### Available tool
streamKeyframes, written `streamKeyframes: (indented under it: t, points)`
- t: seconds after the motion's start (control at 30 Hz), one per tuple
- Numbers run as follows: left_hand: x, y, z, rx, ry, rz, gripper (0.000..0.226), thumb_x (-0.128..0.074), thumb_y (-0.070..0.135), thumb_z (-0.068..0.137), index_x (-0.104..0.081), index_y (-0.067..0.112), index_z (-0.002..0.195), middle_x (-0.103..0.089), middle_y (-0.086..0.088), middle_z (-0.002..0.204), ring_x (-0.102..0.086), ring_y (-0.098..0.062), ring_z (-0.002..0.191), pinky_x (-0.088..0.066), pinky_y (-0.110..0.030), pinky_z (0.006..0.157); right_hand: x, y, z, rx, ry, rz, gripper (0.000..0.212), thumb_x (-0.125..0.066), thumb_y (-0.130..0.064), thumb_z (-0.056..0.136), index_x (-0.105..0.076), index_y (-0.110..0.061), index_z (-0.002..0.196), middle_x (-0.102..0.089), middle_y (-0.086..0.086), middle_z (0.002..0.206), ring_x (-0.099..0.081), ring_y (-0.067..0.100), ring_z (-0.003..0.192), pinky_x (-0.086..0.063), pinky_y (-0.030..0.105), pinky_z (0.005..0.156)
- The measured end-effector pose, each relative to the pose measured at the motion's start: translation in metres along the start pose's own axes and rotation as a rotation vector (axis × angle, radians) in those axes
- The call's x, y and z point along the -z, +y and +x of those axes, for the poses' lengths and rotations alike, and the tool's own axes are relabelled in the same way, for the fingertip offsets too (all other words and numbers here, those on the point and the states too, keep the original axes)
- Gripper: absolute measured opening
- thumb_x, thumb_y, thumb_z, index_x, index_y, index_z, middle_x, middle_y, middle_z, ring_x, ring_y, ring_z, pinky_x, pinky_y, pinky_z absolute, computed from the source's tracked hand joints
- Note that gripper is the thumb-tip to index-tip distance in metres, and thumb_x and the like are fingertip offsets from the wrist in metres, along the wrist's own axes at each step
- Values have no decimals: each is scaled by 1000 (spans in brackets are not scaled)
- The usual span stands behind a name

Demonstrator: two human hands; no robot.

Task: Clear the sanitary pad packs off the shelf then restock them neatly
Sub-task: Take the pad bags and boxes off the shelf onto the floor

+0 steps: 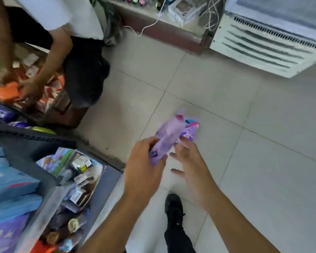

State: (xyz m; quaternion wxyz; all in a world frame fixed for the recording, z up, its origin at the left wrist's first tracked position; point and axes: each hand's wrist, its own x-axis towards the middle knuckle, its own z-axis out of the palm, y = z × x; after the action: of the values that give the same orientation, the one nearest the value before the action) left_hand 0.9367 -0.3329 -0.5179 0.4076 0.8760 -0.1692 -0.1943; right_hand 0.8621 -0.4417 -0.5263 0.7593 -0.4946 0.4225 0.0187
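Lilac sanitary pad pack [169, 136] with pink corner, pale grey floor tiles [226, 92], black shoe [174, 207]

A: Bright, even light; the pale floor tiles [226, 99] show only soft shadows.

B: Sharpness?

A: Poor. Motion blur smears both hands and the purple pad pack [169, 138], and the other person [77, 57] far left is smudged.

B: Edges?

A: Wide-angle bending: the white cooler [274, 42] far right leans, and the shelf goods [13, 185] near left blur into blocks.

Small shop: stocked goods shelf [66, 179], chest freezer [270, 42], tiled floor [263, 143]
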Motion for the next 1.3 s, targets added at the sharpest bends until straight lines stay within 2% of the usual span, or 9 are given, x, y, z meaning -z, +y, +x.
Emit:
streamKeyframes:
  t: [0.2, 0.33, 0.4, 0.5, 0.63, 0.83, 0.97, 1.13, 1.3]
  points:
    - [-50, -24, 1, -190, -598, 68, 37, -59, 21, 84, -59, 33, 120, -53, 27, 122, -47, 6, 117, -37, -9, 96, 40, 28, 45, -98, 231, 143, 36, -72, -17, 81, -60, -18, 115, -72, 9, 110, -71, 29, 97, -55, 52, 87]
    - [-59, -40, 48, 243, -267, -79, 33, -63, 23, 92, -52, 32, 122, -49, 17, 121, -52, -5, 114, -49, -7, 70, 61, 42, 66, -233, 265, 241, 27, -63, -9, 89, -60, -15, 115, -74, 10, 101, -72, 33, 89, -56, 52, 85]
    - [-65, -54, 76, 485, -334, -119, 51, -66, 33, 89, -42, 29, 134, -43, 16, 126, -50, -5, 111, -49, -5, 59, 68, 47, 76, -283, 261, 314, 23, -64, -8, 86, -62, -15, 107, -74, 10, 97, -72, 33, 85, -58, 44, 77]
    - [-81, -83, 110, 731, -573, -248, 49, -67, 38, 87, -48, 23, 130, -64, 8, 121, -65, -12, 100, -58, -28, 79, 76, 56, 99, -334, 239, 353, 27, -66, -9, 79, -61, -17, 105, -74, 11, 97, -72, 32, 85, -58, 37, 70]
    - [-100, -111, 133, 721, -593, -208, 33, -70, 30, 87, -53, 24, 115, -70, 9, 103, -69, -8, 87, -54, -22, 67, 84, 82, 133, -412, 322, 198, 25, -62, -13, 91, -56, -15, 114, -72, 10, 105, -72, 29, 91, -58, 44, 81]
    - [-129, -138, 150, 700, -641, -3, 33, -69, 25, 89, -47, 27, 113, -63, 11, 104, -63, -9, 94, -55, -25, 71, 87, 115, 168, -528, 433, -91, 34, -70, -26, 86, -48, -16, 109, -69, 3, 99, -72, 20, 83, -60, 42, 78]
    - [-151, -172, 150, 631, -680, 195, 28, -67, 23, 90, -46, 23, 108, -60, 8, 104, -57, -9, 87, -41, -12, 56, 91, 155, 191, -572, 396, -268, 43, -69, -38, 73, -57, -15, 107, -72, 2, 95, -72, 18, 78, -61, 41, 73]
    - [-193, -241, 154, 630, -669, 259, 27, -68, 26, 90, -50, 19, 109, -63, 4, 104, -57, -11, 87, -38, -11, 56, 102, 223, 241, -574, 358, -408, 37, -65, -35, 85, -53, -15, 114, -68, 2, 105, -67, 20, 86, -49, 27, 61]
    - [-254, -332, 169, 610, -633, 302, 32, -70, 20, 86, -55, 16, 114, -68, -1, 110, -62, -21, 96, -43, -23, 71, 108, 309, 307, -561, 369, -510, 37, -62, -28, 88, -52, -6, 117, -65, 13, 113, -62, 33, 101, -47, 32, 77]
